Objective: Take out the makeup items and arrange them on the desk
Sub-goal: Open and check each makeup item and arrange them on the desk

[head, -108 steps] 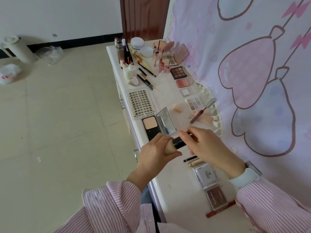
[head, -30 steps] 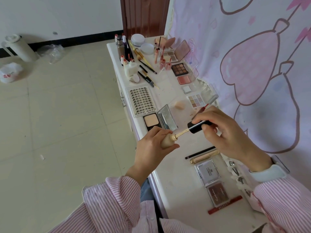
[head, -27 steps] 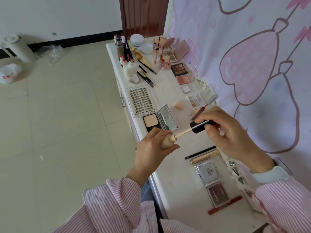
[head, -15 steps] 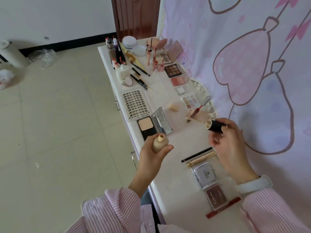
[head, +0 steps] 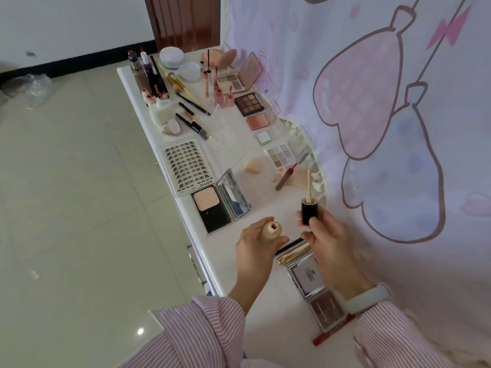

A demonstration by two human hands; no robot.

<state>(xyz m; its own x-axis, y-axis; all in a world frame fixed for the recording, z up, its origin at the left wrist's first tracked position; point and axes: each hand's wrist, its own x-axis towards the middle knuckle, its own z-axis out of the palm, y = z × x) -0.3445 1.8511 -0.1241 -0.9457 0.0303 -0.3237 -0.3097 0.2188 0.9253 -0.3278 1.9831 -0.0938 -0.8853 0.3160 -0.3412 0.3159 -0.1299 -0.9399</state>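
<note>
My left hand [head: 256, 247] grips a small beige foundation bottle [head: 271, 230], its open mouth facing up, above the near part of the white desk [head: 239, 266]. My right hand [head: 328, 239] holds the bottle's black cap [head: 309, 209] upright, with its beige applicator wand [head: 308, 185] pointing up and away. The two hands are a short gap apart. Many makeup items lie arranged along the desk.
Near the hands lie an open powder compact [head: 221, 204], a lash tray [head: 187, 167], a gold tube [head: 293, 252], two closed compacts [head: 309, 278] and a red pencil [head: 333, 332]. Palettes [head: 249, 103], brushes and bottles fill the far end. A pink curtain [head: 385, 115] hangs on the right.
My right hand unscrewed the cap and drew the wand out of the bottle, then turned it upright. The left hand kept hold of the bottle and lowered it slightly.
</note>
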